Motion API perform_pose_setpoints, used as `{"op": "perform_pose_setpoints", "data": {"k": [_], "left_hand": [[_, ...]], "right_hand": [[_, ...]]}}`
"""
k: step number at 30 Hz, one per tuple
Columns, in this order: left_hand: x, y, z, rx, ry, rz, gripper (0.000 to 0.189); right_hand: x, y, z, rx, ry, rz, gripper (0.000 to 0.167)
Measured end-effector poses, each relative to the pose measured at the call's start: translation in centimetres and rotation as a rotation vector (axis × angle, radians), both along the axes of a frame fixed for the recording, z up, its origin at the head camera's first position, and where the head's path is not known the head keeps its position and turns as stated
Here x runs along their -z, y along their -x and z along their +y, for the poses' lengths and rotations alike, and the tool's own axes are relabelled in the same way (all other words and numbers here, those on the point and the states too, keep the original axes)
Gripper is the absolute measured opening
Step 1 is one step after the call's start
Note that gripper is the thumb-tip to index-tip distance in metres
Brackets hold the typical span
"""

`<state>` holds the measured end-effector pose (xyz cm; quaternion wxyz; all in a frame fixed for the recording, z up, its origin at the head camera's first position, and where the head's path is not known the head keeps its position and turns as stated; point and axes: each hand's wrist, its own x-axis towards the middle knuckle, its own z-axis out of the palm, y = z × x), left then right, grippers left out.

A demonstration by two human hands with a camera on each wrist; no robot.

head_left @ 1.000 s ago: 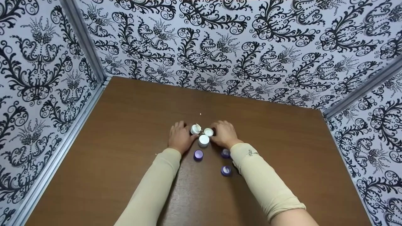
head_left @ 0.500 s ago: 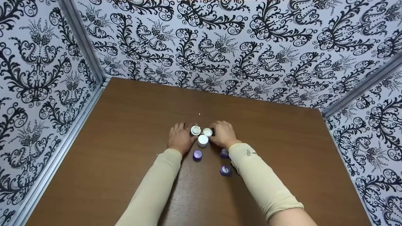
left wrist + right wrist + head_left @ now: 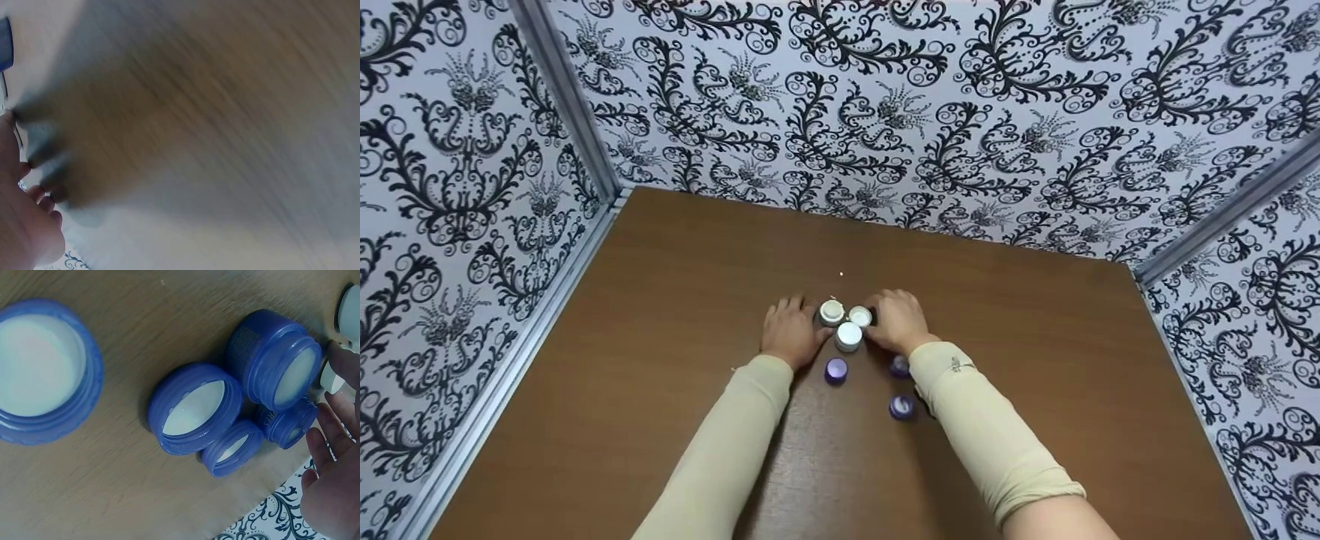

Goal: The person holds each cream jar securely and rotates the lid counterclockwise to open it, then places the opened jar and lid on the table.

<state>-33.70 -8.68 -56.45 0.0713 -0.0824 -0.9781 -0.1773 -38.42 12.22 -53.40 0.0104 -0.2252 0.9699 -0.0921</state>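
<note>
Left hand [image 3: 793, 334]: thumb and fingers curled around the left jar [image 3: 832, 312], grasping it on the table [image 3: 697, 300]. Right hand [image 3: 898, 321]: same on the right jar [image 3: 861, 316], thumb on one side, index on the other. Neither hand is released.

Both jars have dark sides and pale round tops, standing near the middle of the table, just beside each other. Near jar [image 3: 849, 334], white top, sits in front of the two, between the hands; thumbs are close to it, contact can't tell.

Toward the person: purple cap [image 3: 836, 370] in front of the near jar, a small purple piece [image 3: 899, 366] partly under the right sleeve [image 3: 982, 420], and a purple lid [image 3: 901, 407] closer in. White speck [image 3: 841, 274] beyond the jars.

Right wrist view: big blue round piece [image 3: 42, 365] with white inside, well apart from a cluster: larger blue jar [image 3: 275, 360], smaller blue jar [image 3: 287, 422], two blue caps [image 3: 194, 410], hollow sides showing. Left wrist view: mostly table, hand at the edge, its grip hard to see there.
</note>
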Motion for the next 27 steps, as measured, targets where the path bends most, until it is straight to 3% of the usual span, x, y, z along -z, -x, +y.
{"op": "perform_pose_setpoints", "data": {"k": [3, 8, 11, 15, 21, 27], "left_hand": [[0.1, -0.1, -0.2, -0.002, -0.022, 0.003, 0.048], [0.1, -0.7, 0.1, 0.030, -0.075, 0.071, 0.032], [-0.2, -1.1, 0.6, 0.079, -0.094, 0.073, 0.035], [-0.8, -1.5, 1.4, 0.107, -0.086, 0.025, 0.045], [-1.4, -1.8, 2.2, 0.077, -0.052, 0.016, 0.052], [-1.4, -2.4, 2.6, 0.044, -0.006, 0.063, 0.055]], "right_hand": [[0.0, 0.0, 0.3, 0.008, -0.001, -0.017, 0.039], [0.3, -0.1, 0.8, 0.009, 0.003, -0.021, 0.040], [0.6, 0.0, 1.0, 0.004, -0.006, -0.001, 0.041], [0.8, 0.1, 1.0, -0.010, -0.008, 0.027, 0.041], [0.6, 0.1, 0.7, -0.023, 0.005, 0.039, 0.039], [0.1, 0.0, 0.0, -0.030, 0.014, 0.036, 0.036]]}}
